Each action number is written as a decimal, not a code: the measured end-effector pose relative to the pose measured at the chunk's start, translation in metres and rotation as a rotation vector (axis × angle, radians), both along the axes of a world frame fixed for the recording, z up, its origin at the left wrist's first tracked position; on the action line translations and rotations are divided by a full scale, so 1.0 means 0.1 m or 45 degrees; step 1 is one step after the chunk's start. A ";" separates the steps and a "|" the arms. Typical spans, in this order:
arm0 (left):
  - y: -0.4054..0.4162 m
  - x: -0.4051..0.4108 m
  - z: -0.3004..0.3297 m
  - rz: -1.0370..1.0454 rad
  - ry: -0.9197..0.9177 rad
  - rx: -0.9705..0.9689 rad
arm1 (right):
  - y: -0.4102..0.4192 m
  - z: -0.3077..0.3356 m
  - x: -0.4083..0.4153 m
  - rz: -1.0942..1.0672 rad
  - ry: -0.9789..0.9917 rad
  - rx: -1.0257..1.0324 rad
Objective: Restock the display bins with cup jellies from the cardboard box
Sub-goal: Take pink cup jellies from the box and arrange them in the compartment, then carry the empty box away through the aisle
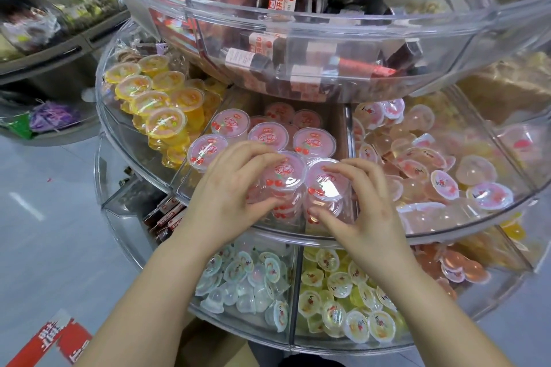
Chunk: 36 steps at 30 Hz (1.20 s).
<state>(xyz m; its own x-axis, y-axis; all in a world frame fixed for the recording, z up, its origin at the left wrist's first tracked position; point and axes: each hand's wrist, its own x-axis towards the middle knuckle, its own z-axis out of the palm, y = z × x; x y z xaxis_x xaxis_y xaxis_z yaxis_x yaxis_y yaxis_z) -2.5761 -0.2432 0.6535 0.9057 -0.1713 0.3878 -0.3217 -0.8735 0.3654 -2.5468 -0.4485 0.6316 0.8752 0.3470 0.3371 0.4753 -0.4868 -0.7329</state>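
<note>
Clear tiered display bins (298,235) ring me; the middle compartment holds pink cherry-lidded cup jellies (268,135). My left hand (229,188) curls round one stack (283,185), my right hand (360,202) pinches the neighbouring stack (326,188).

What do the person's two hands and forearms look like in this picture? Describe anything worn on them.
Both forearms are bare up to the frame's lower edge: no sleeves show. The left hand and right hand wear no gloves, and no rings, watch or bracelet are visible. Fingernails look short and unpainted.
</note>
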 end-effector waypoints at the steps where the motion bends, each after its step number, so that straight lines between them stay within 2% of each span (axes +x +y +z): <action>1: 0.00 -0.02 0.00 0.010 -0.002 -0.011 | -0.01 0.01 -0.02 0.001 0.013 0.007; 5: 0.00 -0.18 0.02 0.089 -0.077 -0.136 | -0.04 0.07 -0.08 -0.013 0.037 0.006; 8: 0.07 -0.42 0.02 0.197 -0.193 -0.261 | -0.02 0.22 -0.18 -0.053 -0.099 0.095; 11: 0.23 -0.78 -0.05 0.361 -0.225 -0.509 | 0.15 0.37 -0.33 0.103 -0.208 0.259; 14: 0.41 -1.19 -0.19 0.586 -0.228 -0.715 | 0.56 0.41 -0.60 0.448 0.030 0.331; 18: 0.69 -1.86 -0.68 0.950 -0.166 -0.872 | 1.30 0.01 -1.03 0.797 0.414 0.162; 23: 1.07 -2.83 -1.96 1.450 0.002 -1.154 | 2.04 -1.38 -1.59 0.915 0.920 -0.166; 27: 1.20 -3.52 -3.32 1.764 0.235 -1.385 | 2.25 -3.00 -1.89 0.839 1.081 -0.627; 32: 1.27 -3.99 -5.09 1.944 0.591 -1.397 | 2.15 -5.01 -1.92 0.397 1.166 -1.106; 36: 1.33 -3.97 -6.21 1.880 0.750 -1.351 | 2.13 -6.11 -1.82 0.105 1.148 -1.189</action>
